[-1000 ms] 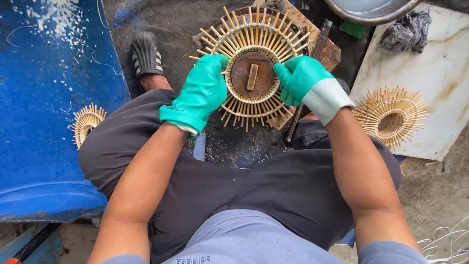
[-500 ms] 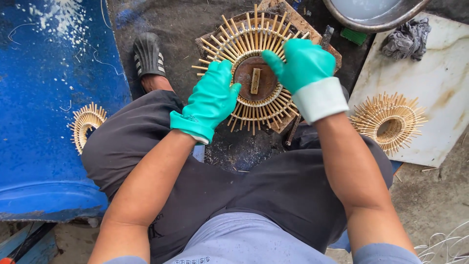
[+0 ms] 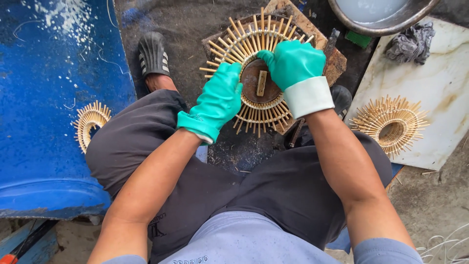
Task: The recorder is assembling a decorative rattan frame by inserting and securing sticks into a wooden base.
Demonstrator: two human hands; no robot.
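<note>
A round sunburst ring of bamboo sticks [image 3: 244,46] lies on a brown wooden block [image 3: 337,61] between my knees, around a rusty round disc [image 3: 258,83] with a small wooden peg at its middle. My left hand [image 3: 217,100], in a green rubber glove, presses on the ring's left and lower edge. My right hand [image 3: 293,63], also green-gloved with a white cuff, rests over the ring's right side and the disc's rim. The ring's right part is hidden under that hand.
A blue drum [image 3: 49,98] lies at the left with a finished stick ring [image 3: 90,122] on it. Another stick ring [image 3: 391,124] rests on a white marble slab [image 3: 439,83] at the right. A metal basin [image 3: 381,14] and a grey rag [image 3: 413,41] are at the top right.
Both hands shifted around the ring: the left slid from its left rim down to the lower left edge, and the right moved from the right edge up over the disc.
</note>
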